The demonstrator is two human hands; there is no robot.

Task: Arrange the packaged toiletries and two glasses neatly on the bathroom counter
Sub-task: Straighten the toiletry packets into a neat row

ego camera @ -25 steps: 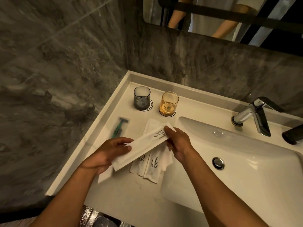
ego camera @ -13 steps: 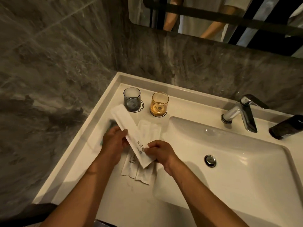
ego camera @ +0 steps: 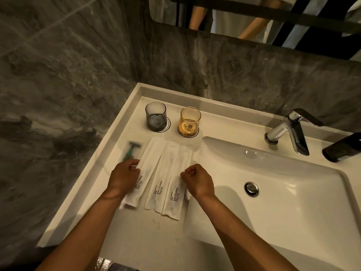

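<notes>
White paper packets (ego camera: 156, 178) printed BRUSHING TEETH lie three in a row on the counter (ego camera: 109, 192), just in front of the grey glass (ego camera: 155, 116) and amber glass (ego camera: 189, 122). The left hand (ego camera: 124, 178) has curled fingers pressed onto the left packet, covering the packet's edge and the razor (ego camera: 131, 151) handle. The right hand (ego camera: 197, 181) is loosely fisted over the right packet; whether it pinches the packet cannot be told.

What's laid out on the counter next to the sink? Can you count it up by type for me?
White "BRUSHING TEETH" packets: 3
Packaged green razor: 1
Glasses: 2, grey glass, amber glass
Total: 6
</notes>
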